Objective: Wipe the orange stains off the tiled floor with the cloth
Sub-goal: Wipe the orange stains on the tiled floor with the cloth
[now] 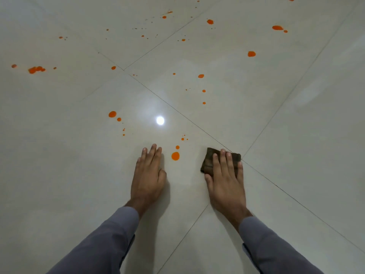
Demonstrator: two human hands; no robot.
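A folded dark brown cloth (pixel 208 161) lies flat on the pale glossy tiled floor (pixel 79 175). My right hand (pixel 227 178) presses down on the cloth with fingers spread over it. My left hand (pixel 149 175) rests palm-down on the bare tile, fingers together, holding nothing. Between the two hands, just ahead of the fingertips, sits a round orange stain (pixel 175 156) with a smaller drop (pixel 177 147) above it. More orange stains dot the floor farther out, such as a blob (pixel 112 114) to the left and a cluster (pixel 35 69) at far left.
Dark grout lines (pixel 177 111) cross diagonally between large tiles. A bright lamp reflection (pixel 160 120) shines on the tile ahead of my left hand. Further stains (pixel 251 54) lie scattered toward the top right. Grey sleeves cover both forearms.
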